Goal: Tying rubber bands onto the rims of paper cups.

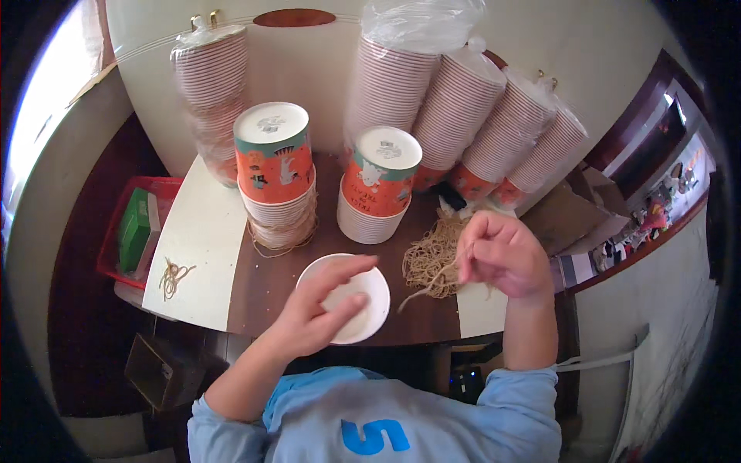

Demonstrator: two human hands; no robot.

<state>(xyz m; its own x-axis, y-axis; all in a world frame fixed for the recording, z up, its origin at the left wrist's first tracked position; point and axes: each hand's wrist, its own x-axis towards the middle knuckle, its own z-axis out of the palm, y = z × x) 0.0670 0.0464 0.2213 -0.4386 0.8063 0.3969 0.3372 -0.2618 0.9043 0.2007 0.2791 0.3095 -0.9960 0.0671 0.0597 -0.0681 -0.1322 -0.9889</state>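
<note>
Left hand: fingers spread, steadying white lid on tabletop. Right hand: fingers pinching strand from twine pile.

Six bagged cup stacks, two unwrapped cup stacks, one white lid, one twine pile

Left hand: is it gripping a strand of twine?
No, the left hand rests on a white paper cup; the right hand pinches the twine.

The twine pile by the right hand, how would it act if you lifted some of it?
The twine pile looks loose and tangled, so it is probably floppy and light. The strand under the right hand curves limply; neighbouring loops would likely drag along.
</note>
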